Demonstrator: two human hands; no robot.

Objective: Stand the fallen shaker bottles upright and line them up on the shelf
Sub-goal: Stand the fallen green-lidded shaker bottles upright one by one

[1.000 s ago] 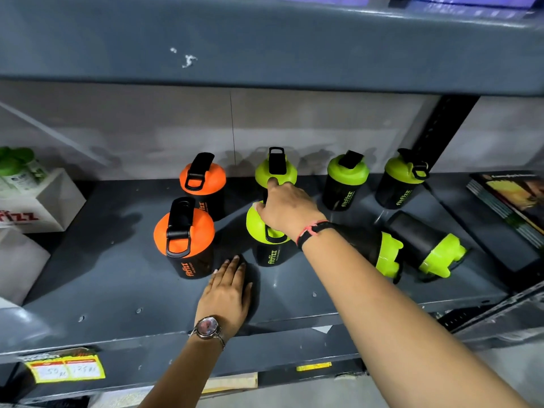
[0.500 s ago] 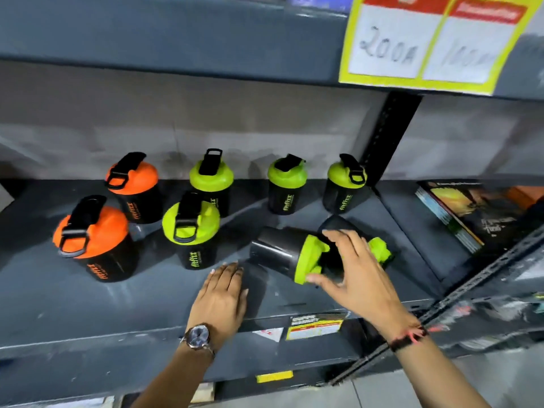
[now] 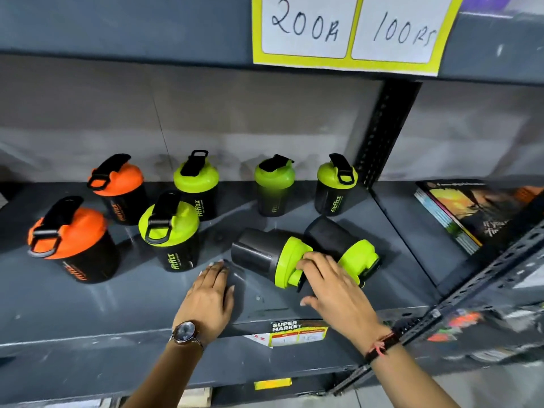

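Two black shaker bottles with lime lids lie on their sides on the grey shelf (image 3: 88, 313): the near fallen bottle (image 3: 259, 256) and a second fallen bottle (image 3: 332, 240) behind it. My right hand (image 3: 332, 284) rests on the near bottle's lime lid, fingers spread over it, thumb on the shelf. My left hand (image 3: 210, 293) lies flat on the shelf just left of that bottle. Upright stand two orange-lidded bottles (image 3: 73, 245) (image 3: 120, 189) and several lime-lidded ones, such as the front one (image 3: 170, 234) and the rightmost (image 3: 334, 187).
A black perforated upright post (image 3: 379, 136) stands behind the rightmost bottle. A stack of books (image 3: 471, 213) lies on the shelf to the right. A yellow price sign (image 3: 350, 30) hangs from the shelf above. A diagonal metal brace (image 3: 485, 266) crosses the right front.
My right hand left the upright lime bottle in the middle, swung right and came down on the near fallen bottle's lid. The view shifted right. My left hand stayed flat on the shelf.
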